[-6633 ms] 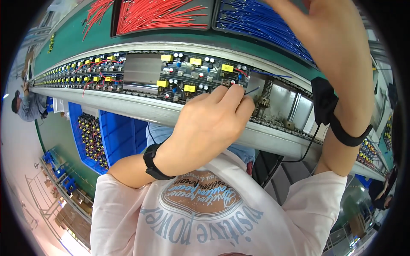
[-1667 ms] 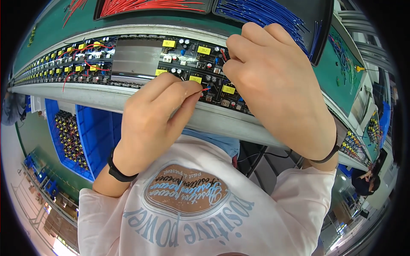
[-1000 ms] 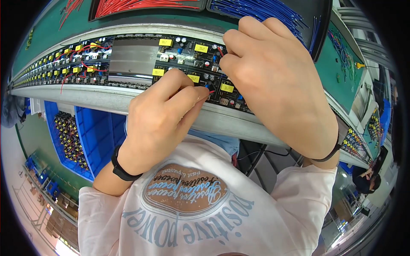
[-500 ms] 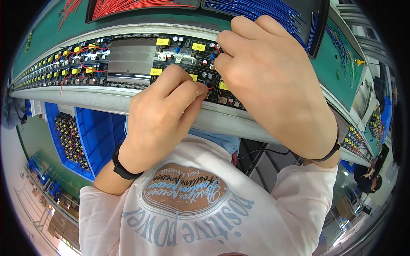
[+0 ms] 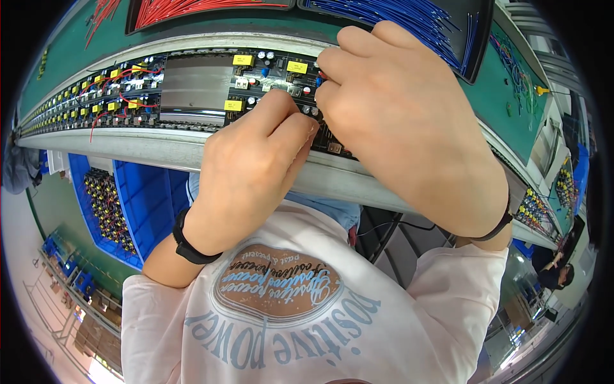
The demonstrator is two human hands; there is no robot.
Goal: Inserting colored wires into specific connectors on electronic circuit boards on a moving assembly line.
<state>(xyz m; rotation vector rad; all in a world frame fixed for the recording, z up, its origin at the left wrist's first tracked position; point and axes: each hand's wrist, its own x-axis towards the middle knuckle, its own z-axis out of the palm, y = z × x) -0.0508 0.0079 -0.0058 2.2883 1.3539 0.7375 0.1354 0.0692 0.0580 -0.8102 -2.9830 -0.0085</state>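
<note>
Over a black circuit board (image 5: 281,80) with yellow block components, both my hands are working close together. My left hand (image 5: 256,166) is closed in a pinch at the board's near edge; its fingertips hide whatever they hold. My right hand (image 5: 409,121) is also closed, its thumb and fingers pressed together above the board's right part. A short bit of red wire (image 5: 322,75) shows at the right fingertips, and the rest of it is hidden behind the hand. White connectors and small round capacitors stand on the board between the hands.
Finished-looking boards with red wires (image 5: 115,89) line the metal rail (image 5: 115,146) at left. Beyond it stand black trays of red wires (image 5: 198,9) and blue wires (image 5: 396,25). A blue crate (image 5: 144,211) sits below left. Another person (image 5: 555,272) is far right.
My left hand has shifted slightly right and up, now covering the red wire end seen beside its fingertips. The right fingertips have moved slightly left, and less red wire shows there.
</note>
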